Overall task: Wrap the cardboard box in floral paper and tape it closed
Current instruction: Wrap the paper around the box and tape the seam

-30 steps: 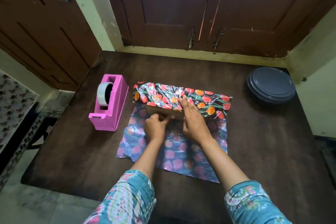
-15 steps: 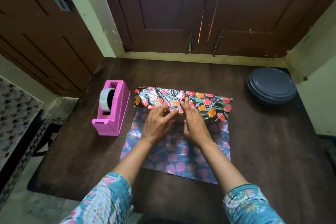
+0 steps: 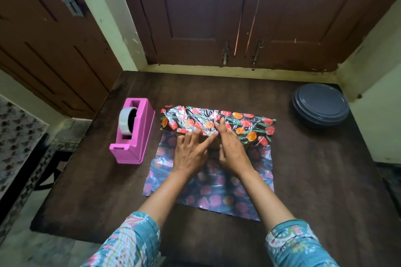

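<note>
The floral paper (image 3: 217, 193) lies pale side up on the dark table, its far edge folded bright side up over the cardboard box (image 3: 213, 145). Only a brown strip of the box shows between my hands. My left hand (image 3: 192, 154) lies over the fold's near edge with its index finger stretched out flat along it. My right hand (image 3: 231, 147) presses the folded flap down with straight fingers on the tulip print. A pink tape dispenser (image 3: 133, 130) with a clear roll stands left of the paper.
A stack of dark grey round plates (image 3: 320, 104) sits at the table's back right corner. Brown wooden doors (image 3: 217, 17) close off the far side. The table (image 3: 325, 180) drops off at the left and near edges.
My left hand has moved up from the box's near side onto the folded flap, index finger now stretched toward my right hand. The right hand stays pressing the flap.
</note>
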Demonstrator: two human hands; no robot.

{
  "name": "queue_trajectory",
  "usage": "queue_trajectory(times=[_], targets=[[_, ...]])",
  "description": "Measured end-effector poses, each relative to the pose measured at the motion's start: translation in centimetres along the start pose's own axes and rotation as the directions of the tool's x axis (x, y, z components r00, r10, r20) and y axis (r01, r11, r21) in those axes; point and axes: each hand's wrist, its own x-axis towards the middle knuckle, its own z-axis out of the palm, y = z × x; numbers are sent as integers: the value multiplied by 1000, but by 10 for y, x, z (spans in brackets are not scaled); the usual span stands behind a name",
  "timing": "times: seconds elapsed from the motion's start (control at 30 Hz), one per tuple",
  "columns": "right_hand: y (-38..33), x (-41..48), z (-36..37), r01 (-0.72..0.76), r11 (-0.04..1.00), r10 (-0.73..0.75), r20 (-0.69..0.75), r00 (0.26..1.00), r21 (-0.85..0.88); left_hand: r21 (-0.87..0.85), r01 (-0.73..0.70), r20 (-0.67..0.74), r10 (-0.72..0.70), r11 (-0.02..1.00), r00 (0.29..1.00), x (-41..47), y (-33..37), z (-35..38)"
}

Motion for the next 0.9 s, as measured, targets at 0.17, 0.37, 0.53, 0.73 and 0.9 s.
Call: queue_trajectory(times=[0.17, 0.37, 0.53, 0.73, 0.9], targets=[[-1, 0, -1, 13, 1000, -13, 7, 1000, -1, -3, 139, 65, -139, 990, 988, 5, 1, -8], [3, 0, 0, 107, 992, -106, 21, 994, -64, -136, 490, 44, -489, 861, 871, 2, -39, -42], [-6, 3, -1, 33, 989, -40, -41, 998, -146, -202, 721, 31, -731, 663, 681, -18, -106, -77], [-21, 6, 8, -4, 961, -50, -187, 981, -277, -295, 881, 277, -850, 369, 448, -49, -167, -100], [-28, 4, 18, -16, 922, -94, -265, 960, -386, -471, 882, 578, -764, -23, 289, -61, -169, -99]])
